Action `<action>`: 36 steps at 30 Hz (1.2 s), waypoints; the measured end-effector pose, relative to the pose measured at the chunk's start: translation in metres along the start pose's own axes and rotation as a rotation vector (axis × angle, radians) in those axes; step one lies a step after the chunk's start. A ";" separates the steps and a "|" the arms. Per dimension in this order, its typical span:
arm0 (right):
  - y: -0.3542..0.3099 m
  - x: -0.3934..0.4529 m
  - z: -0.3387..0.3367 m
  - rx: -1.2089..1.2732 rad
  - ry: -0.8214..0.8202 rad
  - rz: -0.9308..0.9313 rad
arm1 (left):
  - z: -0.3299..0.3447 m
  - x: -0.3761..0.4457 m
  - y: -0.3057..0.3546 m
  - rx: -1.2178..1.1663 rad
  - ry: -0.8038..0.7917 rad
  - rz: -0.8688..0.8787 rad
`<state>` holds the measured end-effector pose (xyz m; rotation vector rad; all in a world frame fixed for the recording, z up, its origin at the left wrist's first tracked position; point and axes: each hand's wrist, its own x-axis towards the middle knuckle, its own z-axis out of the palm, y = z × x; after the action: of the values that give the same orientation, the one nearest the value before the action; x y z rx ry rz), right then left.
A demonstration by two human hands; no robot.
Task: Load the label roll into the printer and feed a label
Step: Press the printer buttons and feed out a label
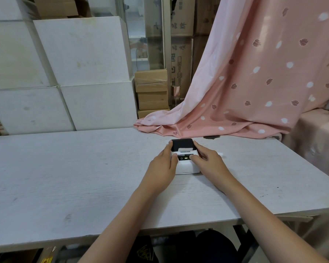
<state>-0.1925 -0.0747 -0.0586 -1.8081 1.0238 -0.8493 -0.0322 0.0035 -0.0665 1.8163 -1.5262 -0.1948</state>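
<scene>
A small white label printer [187, 167] with a black lid stands on the white table [84, 177], right of centre. Its lid is down and a white label [185, 149] sticks out of the slot under the lid. A green light glows on the front panel. My left hand [162, 168] grips the printer's left side, fingers along its edge. My right hand [207, 160] holds the right side, and its thumb lies on the front panel by the light. The label roll itself is hidden.
A pink leaf-patterned cloth [254, 82] drapes onto the table's far edge just behind the printer. White boxes [80, 73] are stacked behind the table on the left, and brown cartons [152, 92] stand behind the middle. The table's near edge runs under my forearms.
</scene>
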 end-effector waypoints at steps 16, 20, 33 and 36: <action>0.000 -0.001 0.000 0.019 0.002 -0.006 | 0.001 0.000 0.001 0.021 0.001 0.007; 0.000 -0.001 0.000 0.012 0.003 -0.009 | 0.000 0.000 0.000 0.018 -0.006 0.008; 0.000 -0.002 0.000 -0.019 0.017 -0.039 | 0.000 0.000 0.002 0.039 -0.004 0.010; -0.001 -0.002 0.000 -0.014 0.013 -0.043 | 0.000 0.000 0.002 0.044 0.000 0.010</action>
<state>-0.1932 -0.0726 -0.0585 -1.8440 1.0046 -0.8831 -0.0336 0.0031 -0.0656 1.8427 -1.5502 -0.1579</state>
